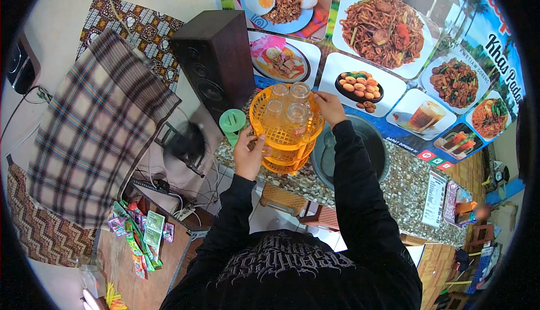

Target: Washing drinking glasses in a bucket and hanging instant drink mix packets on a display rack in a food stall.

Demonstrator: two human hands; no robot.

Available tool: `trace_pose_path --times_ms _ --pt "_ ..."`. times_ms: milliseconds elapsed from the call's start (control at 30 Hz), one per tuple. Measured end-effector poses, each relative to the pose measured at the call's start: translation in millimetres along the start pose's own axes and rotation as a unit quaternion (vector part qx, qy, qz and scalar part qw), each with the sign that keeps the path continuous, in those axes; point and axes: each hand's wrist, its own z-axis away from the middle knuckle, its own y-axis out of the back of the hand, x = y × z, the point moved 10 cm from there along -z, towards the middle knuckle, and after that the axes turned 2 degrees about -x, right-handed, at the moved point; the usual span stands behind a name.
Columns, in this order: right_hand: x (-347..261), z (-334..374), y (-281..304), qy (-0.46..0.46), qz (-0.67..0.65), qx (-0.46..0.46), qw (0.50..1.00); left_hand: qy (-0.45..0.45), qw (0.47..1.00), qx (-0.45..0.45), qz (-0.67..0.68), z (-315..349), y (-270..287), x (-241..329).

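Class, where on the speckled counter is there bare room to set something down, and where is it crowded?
Bare room: the speckled counter between the grey basin and the white sheet. Crowded: around the yellow basket of glasses, hemmed by the green container, dark speaker and that basin.

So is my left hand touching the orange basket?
Touching: the head view shows the left hand resting against the left side of the orange basket.

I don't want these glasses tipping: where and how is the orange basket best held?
Probably take the orange basket by opposite sides of its rim, coming from the left and the right. The rim is round and stands out at the sides, while the clear glasses crowd the middle and rise above it. Holding both sides should keep it level.
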Motion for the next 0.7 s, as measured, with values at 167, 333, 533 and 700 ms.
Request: trace_pose_path --times_ms 167,333,533,700 --pt "3 10 -9 -0.038 -0.003 -0.012 0.999 -0.009 1.000 -0.015 0.001 -14 5 -4" --pt "15 24 6 -0.022 -0.122 0.013 0.992 -0.022 0.999 -0.027 0.006 -35 6 -2" --pt "-9 57 -6 -0.069 -0.171 0.011 0.983 -0.025 0.996 -0.040 -0.074 -82 36 -6" --pt "-15 87 -14 -0.062 -0.185 0.037 0.980 -0.114 0.978 -0.067 -0.163 -119 43 -1"
